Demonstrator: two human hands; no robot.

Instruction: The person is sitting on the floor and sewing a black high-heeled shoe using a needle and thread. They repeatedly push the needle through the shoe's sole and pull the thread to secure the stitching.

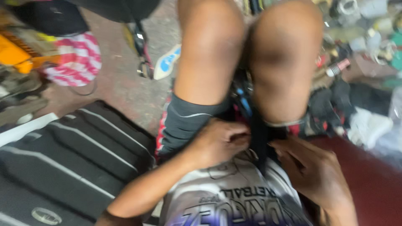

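I sit with both knees up, seen from above, and the picture is blurred. My left hand (220, 140) is closed on a dark strip of fabric (258, 144) that runs down between my thighs. My right hand (312, 167) rests just to the right of that strip, fingers curled toward it and touching its edge. Whether the right hand actually grips the strip is not clear. Below the hands lies my white and purple printed shirt (234, 196). Dark grey shorts (184, 121) cover my left thigh.
A black mat with white stripes (67, 159) lies at the left. A pink and white striped bag (77, 58) and an orange object (14, 54) sit at the upper left. A white and blue sandal (166, 62) lies on the concrete floor. Cluttered small items (360, 50) fill the right side.
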